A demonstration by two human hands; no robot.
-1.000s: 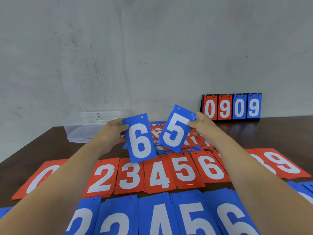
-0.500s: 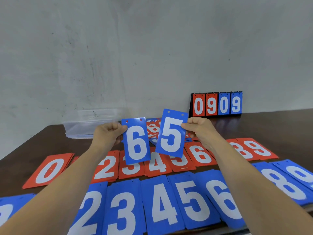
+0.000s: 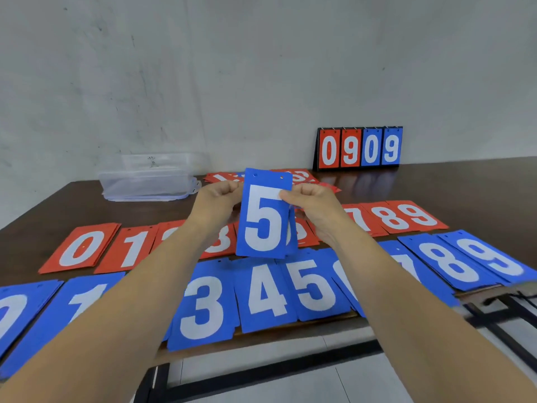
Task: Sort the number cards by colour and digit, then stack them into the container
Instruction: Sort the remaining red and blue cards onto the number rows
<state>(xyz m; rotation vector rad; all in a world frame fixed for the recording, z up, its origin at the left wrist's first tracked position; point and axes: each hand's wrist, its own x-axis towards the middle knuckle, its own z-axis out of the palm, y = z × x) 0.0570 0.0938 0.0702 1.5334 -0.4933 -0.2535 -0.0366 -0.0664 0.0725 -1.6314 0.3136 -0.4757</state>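
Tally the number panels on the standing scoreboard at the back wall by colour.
Red panels (0, 9): 2
Blue panels (0, 9): 2
Total: 4

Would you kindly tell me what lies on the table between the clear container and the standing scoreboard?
In the head view, a loose heap of mostly red cards lies there, partly hidden behind the held blue 5 card.
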